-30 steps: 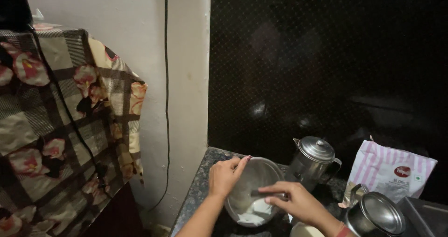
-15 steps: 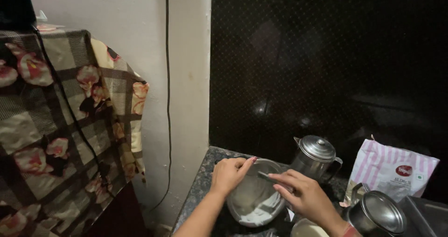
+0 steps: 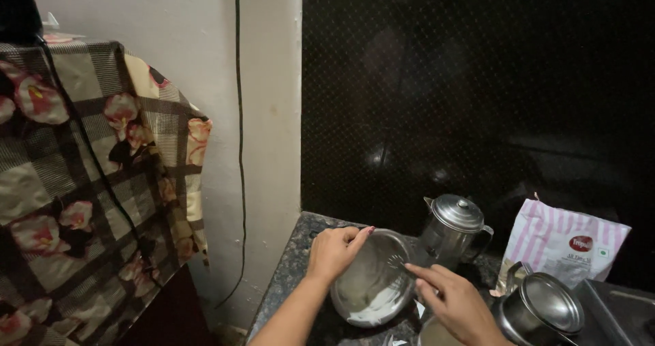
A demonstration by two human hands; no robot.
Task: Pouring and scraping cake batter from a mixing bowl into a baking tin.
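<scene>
Two bare hands over a round steel bowl [image 3: 374, 284] tilted on a dark speckled stone worktop [image 3: 286, 284]. Left hand [image 3: 334, 250] curled over the near rim of the bowl, fingers bent and pressed against the metal, gripping it. Right hand [image 3: 456, 304] just beside the bowl's right edge, fingers drawn together around a thin utensil [image 3: 399, 261] whose end reaches into the bowl near the upper rim; kind of utensil too dim to tell. White, creamy smear [image 3: 374, 310] low on the inner wall of the bowl. Close behind the bowl, upright, a steel jug with a domed lid and side handle [image 3: 454, 233]. To the right, near the jug, a pink-and-white striped paper packet [image 3: 566, 244] standing against the dark wall. In front of the packet, at the lower right, a lidded steel pot [image 3: 542, 305], tilted toward the camera. At the far lower right, the edge of a steel sink [image 3: 617, 312]. Above and behind, glossy black tiled wall [image 3: 477, 100]. To the left, pale plaster wall with a thin black cable [image 3: 240, 148] hanging down it. Farther left, well apart from the worktop, a checked cloth with pink flowers [image 3: 89, 182] draped over something hidden.
</scene>
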